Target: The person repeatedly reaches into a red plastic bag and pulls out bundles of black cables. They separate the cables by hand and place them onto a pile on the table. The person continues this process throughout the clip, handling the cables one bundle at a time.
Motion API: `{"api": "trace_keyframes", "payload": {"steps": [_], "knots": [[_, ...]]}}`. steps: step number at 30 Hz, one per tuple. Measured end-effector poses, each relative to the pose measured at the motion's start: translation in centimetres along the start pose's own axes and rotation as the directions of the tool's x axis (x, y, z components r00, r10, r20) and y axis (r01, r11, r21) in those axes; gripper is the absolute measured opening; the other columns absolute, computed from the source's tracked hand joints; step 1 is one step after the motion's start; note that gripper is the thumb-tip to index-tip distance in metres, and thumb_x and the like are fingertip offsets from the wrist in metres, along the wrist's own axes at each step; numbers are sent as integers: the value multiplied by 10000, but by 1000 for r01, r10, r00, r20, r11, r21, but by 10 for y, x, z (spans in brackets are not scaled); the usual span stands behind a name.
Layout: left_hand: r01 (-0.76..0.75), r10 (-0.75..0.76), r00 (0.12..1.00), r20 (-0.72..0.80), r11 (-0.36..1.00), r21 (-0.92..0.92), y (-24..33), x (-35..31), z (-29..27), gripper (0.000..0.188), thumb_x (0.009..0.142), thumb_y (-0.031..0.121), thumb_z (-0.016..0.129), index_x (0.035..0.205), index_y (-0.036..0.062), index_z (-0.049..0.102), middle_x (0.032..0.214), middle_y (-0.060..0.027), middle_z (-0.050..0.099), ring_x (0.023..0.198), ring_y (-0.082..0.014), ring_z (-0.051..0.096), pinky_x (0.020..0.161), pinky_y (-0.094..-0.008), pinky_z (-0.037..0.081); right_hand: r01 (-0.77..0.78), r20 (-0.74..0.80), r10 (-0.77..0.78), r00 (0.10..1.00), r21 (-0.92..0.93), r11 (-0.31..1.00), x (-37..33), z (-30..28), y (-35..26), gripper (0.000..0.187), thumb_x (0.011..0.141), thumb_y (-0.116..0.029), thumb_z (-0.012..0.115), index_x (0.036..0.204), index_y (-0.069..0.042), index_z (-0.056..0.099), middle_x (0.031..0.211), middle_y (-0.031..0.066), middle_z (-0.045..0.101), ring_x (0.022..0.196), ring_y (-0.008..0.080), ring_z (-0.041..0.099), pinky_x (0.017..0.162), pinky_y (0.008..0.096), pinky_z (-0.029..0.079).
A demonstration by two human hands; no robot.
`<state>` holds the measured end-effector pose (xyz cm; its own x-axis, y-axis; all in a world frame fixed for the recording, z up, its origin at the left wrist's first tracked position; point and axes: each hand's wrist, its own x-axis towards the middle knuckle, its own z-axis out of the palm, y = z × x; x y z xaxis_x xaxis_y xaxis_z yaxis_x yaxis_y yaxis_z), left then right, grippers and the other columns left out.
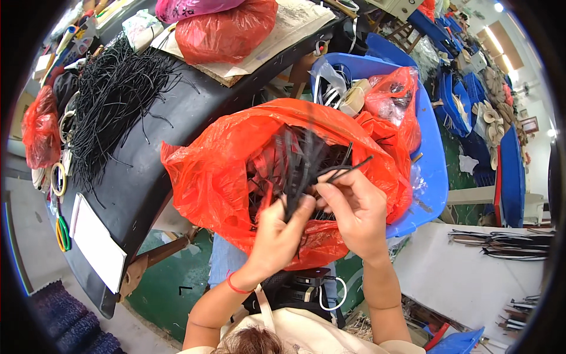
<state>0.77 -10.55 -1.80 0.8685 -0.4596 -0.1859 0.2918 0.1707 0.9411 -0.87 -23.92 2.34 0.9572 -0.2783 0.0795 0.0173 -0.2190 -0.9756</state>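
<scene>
Black strips (299,174) fan over the open red bag (206,174), and on my remote feed I see the left hand (278,231) clasping their bunch while the right hand (356,215) pinches a few thin strands (359,165).

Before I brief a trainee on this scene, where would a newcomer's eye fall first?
An open red bag fills the centre, where left hand and right hand hold black strips. Then come tangled black cords on the dark table, upper left, and the blue bin behind the bag's right side.
</scene>
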Motion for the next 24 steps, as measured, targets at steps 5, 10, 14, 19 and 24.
{"api": "trace_keyframes", "payload": {"steps": [5, 10, 14, 19, 24], "knots": [[65, -85, 983, -164, 990, -125, 15, -10, -11, 260, 966, 256, 484, 847, 39, 567, 580, 78, 389, 464, -13, 324, 411, -206, 240, -34, 30, 33, 999, 35, 999, 18, -4, 34, 94, 880, -58, 579, 897, 29, 610, 774, 82, 636, 670, 126, 637, 571, 249, 513], [-94, -25, 927, -373, 950, -298, 47, -12, -46, 259, 970, 274, 464, 840, 58, 521, 553, 90, 273, 419, -9, 218, 369, -199, 170, 259, 163, -221, 962, -802, 538, 5, -23, 153, 118, 801, -102, 638, 871, -8, 646, 795, 143, 620, 736, 325, 597, 657, 365, 495], [-84, -40, 929, -368, 945, -315, 45, -18, -58, 280, 974, 287, 456, 864, 46, 547, 562, 81, 293, 436, -16, 235, 390, -197, 194, 220, 152, -163, 975, -780, 586, -7, -18, 154, 131, 783, -105, 660, 880, -17, 659, 801, 132, 626, 746, 308, 598, 673, 375, 488], [-37, -77, 943, -325, 942, -332, 39, -15, -43, 253, 972, 278, 458, 858, 64, 528, 580, 75, 306, 445, -13, 249, 385, -192, 204, 171, 16, -223, 975, -695, 698, -8, -36, 112, 95, 806, -92, 638, 857, -14, 655, 796, 116, 623, 755, 285, 599, 676, 371, 486], [-31, -31, 969, -245, 969, -246, 34, -13, -31, 296, 980, 262, 446, 892, 6, 564, 628, 22, 462, 510, -70, 471, 485, -228, 425, 187, -61, -295, 954, -648, 738, -4, -46, 52, 77, 814, -28, 617, 885, 0, 628, 793, 121, 606, 735, 278, 588, 664, 362, 470]]}}
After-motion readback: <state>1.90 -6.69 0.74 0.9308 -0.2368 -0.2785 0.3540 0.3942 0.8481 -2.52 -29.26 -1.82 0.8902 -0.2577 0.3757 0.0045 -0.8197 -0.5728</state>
